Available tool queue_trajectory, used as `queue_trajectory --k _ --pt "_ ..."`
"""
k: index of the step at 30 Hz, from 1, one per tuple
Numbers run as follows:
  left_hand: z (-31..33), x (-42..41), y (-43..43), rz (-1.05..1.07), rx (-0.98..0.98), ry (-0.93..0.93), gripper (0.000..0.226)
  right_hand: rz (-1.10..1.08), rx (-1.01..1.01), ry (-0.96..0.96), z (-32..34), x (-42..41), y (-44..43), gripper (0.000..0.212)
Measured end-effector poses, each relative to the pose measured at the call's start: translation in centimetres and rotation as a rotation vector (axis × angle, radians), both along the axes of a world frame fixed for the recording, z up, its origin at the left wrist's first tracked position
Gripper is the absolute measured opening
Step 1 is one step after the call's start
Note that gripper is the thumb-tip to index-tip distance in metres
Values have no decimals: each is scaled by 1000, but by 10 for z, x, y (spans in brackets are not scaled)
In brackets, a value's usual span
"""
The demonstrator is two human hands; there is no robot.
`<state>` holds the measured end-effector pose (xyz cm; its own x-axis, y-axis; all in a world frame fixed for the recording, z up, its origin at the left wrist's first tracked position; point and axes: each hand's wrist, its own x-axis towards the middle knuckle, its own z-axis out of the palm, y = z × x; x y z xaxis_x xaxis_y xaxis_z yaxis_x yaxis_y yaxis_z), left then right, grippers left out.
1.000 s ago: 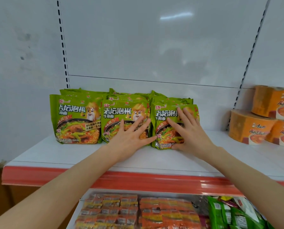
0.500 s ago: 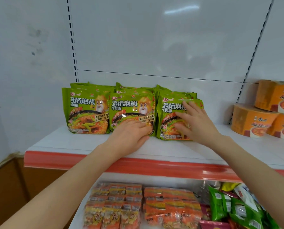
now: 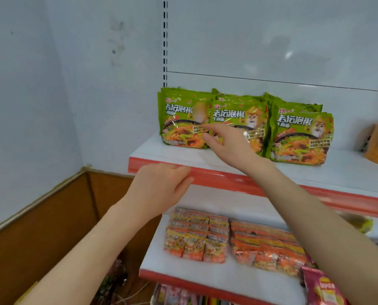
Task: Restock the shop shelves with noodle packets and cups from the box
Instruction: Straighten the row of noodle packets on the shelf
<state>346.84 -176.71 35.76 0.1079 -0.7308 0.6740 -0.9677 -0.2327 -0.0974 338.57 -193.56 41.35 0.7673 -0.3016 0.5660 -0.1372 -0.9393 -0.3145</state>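
Three green noodle packets stand in a row at the left end of the top shelf [image 3: 348,166], faces to the front. Take the middle packet [image 3: 236,113] as the marker. The left packet [image 3: 179,119] touches its left side and the right packet [image 3: 302,133] touches its right side. More packets stand behind each one.

The right hand [image 3: 229,144] reaches across the front of the middle packet. Its fingers [image 3: 212,128] are straight and spread, and they hold nothing. The first fingertip is on the left packet's face, right by the seam with the middle packet.

The left hand [image 3: 159,186] is below the middle packet and to the left, by the shelf's red edge [image 3: 271,186]. Its fingers are loosely curled and hold nothing. I cannot tell if it touches the edge.

So the right hand is the nearer one. The left packet lies to the left of its fingertips, with its long side running left to right. I think a small push there would straighten it. The box is not in sight.
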Motion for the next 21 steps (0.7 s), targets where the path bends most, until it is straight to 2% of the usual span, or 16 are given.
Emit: queue_trajectory --k 7,11,17,21 --pt "-34 7 75 357 58 119 43 306 38 69 -32 68 61 37" --pt "-49 -6 91 567 30 79 27 507 79 96 -49 93 79 38" --pt "-75 -62 93 970 21 341 42 795 42 224 -86 98 93 41" --pt "-92 -95 96 1135 41 456 44 911 59 307 -113 90 101 43"
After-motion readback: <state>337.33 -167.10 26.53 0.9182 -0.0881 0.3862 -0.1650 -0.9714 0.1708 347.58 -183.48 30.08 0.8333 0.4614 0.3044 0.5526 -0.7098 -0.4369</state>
